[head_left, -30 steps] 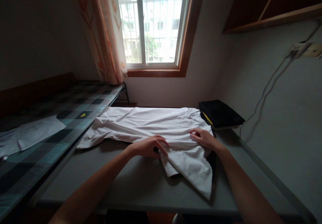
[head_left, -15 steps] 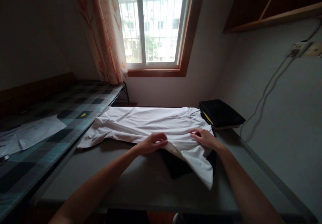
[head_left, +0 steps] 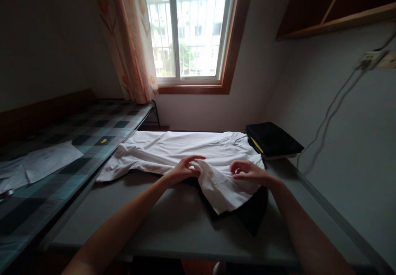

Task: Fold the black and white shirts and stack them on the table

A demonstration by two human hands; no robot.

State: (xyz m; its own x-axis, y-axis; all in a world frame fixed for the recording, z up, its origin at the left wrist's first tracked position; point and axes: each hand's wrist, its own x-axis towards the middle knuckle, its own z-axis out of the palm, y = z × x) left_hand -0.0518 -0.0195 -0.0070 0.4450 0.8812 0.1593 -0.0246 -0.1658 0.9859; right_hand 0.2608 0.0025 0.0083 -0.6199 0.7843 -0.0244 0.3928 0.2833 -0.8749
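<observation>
A white garment (head_left: 173, 147) lies spread across the grey table, its near right part bunched and folded over. Beneath that part, black cloth (head_left: 252, 215) sticks out toward the front edge. My left hand (head_left: 187, 168) is at the garment's near edge, with a raised fold of white fabric between its thumb and fingers; thumb and index tips are a little apart. To its right, my right hand (head_left: 247, 172) rests over the white fabric with curled fingers and a gap to the thumb; I see no cloth pinched in it.
Folded black cloth with a yellow strip (head_left: 274, 139) sits at the table's (head_left: 123, 221) back right. On the left is a bed with a checked cover (head_left: 46, 196), holding papers (head_left: 52, 159). Behind are a window and curtain (head_left: 130, 44). A cable (head_left: 324, 120) hangs on the right wall.
The near right flap of the white garment has moved back and left, exposing more black cloth below. My left hand has risen slightly with the fabric, and my right hand has shifted slightly left.
</observation>
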